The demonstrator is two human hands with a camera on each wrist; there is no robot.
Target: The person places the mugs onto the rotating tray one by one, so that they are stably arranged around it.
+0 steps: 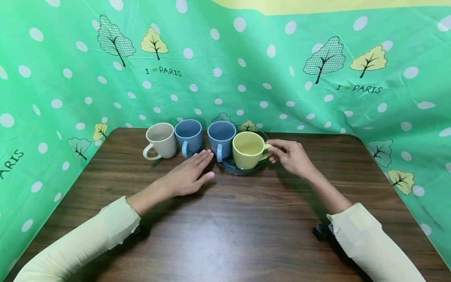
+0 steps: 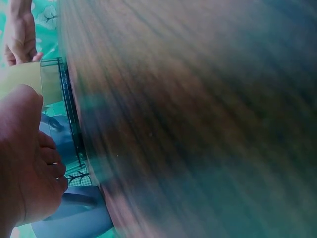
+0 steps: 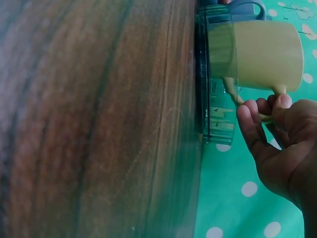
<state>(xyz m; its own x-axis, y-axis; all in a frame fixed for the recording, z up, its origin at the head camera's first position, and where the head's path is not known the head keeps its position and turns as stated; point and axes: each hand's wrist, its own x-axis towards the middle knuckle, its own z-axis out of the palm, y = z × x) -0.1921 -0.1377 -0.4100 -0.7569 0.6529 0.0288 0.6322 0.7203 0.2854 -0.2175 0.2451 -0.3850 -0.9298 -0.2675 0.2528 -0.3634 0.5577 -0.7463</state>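
Observation:
A yellow mug [image 1: 248, 153] stands inside a clear round container [image 1: 235, 170], its handle turned to the right. My right hand [image 1: 294, 158] pinches that handle between thumb and fingers; the right wrist view shows the grip from the side. Left of the yellow mug, a blue mug [image 1: 226, 135] also sits in the container, handle to the front. My left hand [image 1: 188, 177] lies at the container's left front with its fingers stretched out, near the handles of both blue mugs. Whether its fingertips touch the container cannot be told.
Outside the container, a second blue mug [image 1: 192, 136] and a white mug [image 1: 165, 144] stand side by side to the left. All are near the back edge of the dark wooden table [image 1: 225, 227]. A green dotted cloth [image 1: 239, 55] hangs behind.

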